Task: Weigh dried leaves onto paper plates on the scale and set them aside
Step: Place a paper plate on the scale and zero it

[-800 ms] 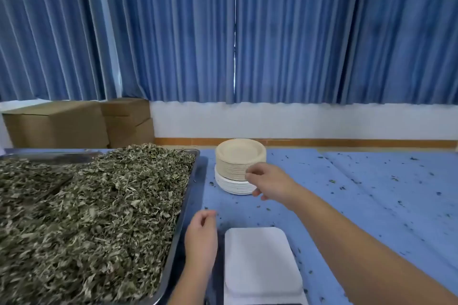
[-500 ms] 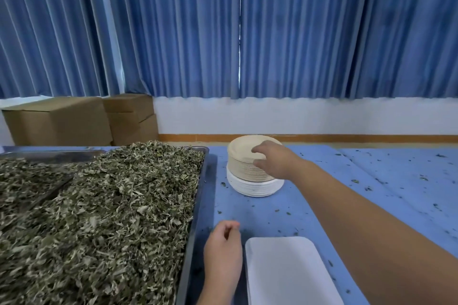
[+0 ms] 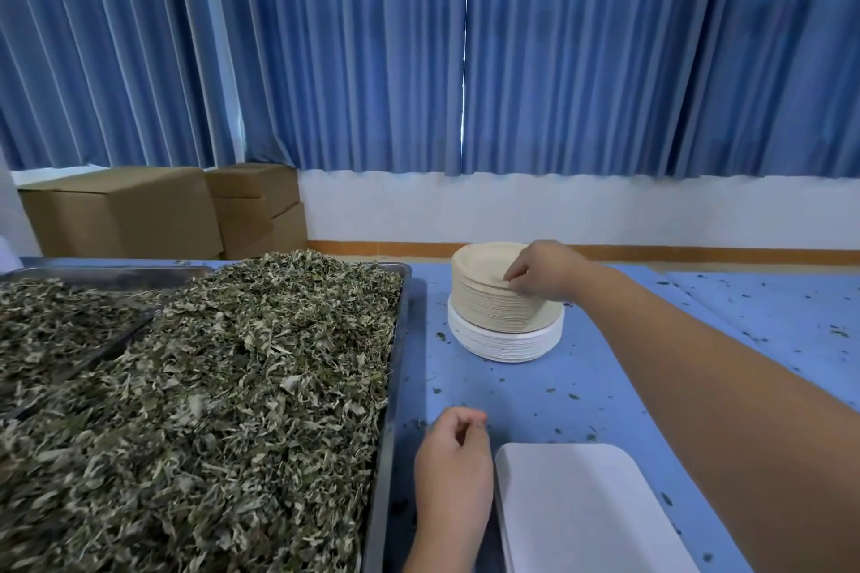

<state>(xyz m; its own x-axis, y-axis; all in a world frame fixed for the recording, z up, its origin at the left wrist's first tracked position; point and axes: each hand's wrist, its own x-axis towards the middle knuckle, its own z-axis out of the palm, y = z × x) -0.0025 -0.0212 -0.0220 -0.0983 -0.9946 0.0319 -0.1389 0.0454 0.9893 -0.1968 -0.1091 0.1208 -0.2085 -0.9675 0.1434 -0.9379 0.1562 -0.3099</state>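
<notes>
White rectangular scale [image 3: 581, 507] bare, nothing weighed; beyond it right hand [image 3: 544, 271] pinches round tan paper plate [image 3: 484, 263]; left hand [image 3: 453, 470] empty, loosely curled.

right hand [image 3: 543, 271] reached plate stack [image 3: 488, 307], pinching it

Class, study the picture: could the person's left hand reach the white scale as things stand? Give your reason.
Probably yes. The left hand lies right beside the scale, nothing between them, and the scale's top is bare. The right hand is away at the plate stack.
</notes>
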